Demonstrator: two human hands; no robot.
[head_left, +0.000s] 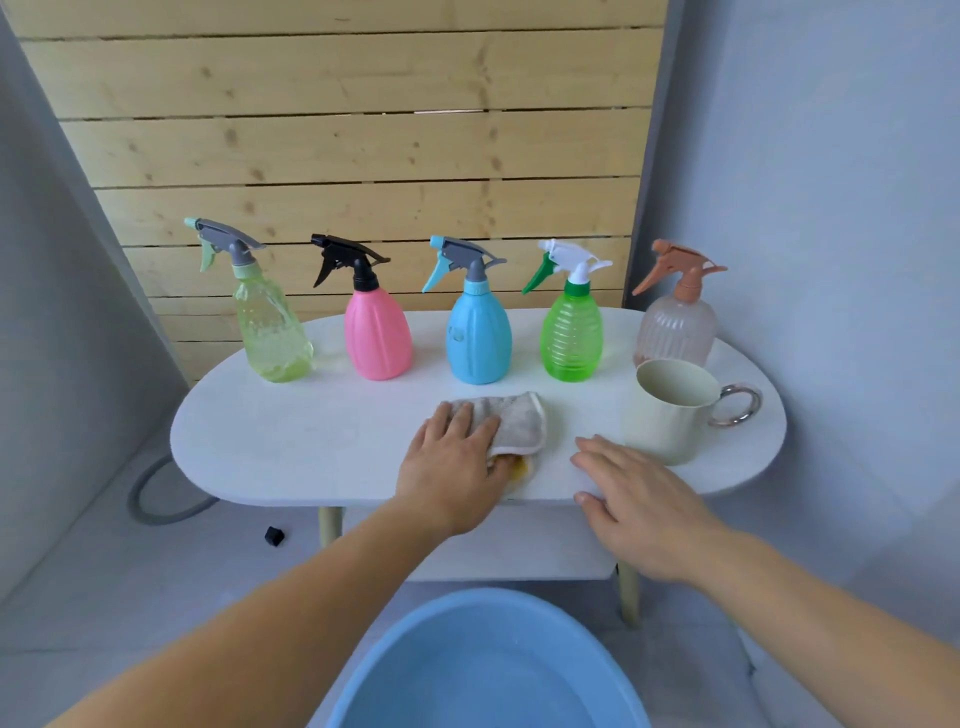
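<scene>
Centre frame, the left hand (452, 462) presses flat-fingered on the crumpled grey cloth (522, 418) atop the white oval table (311, 441); the right hand (634, 493) lies flat, empty. Wipe with even pressure, clear of the cream mug (667, 415).

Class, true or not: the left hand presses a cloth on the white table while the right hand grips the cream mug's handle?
No. The head view shows the right hand lying flat on the white table beside the cream mug, its handle untouched. The left hand does press the cloth.
</scene>
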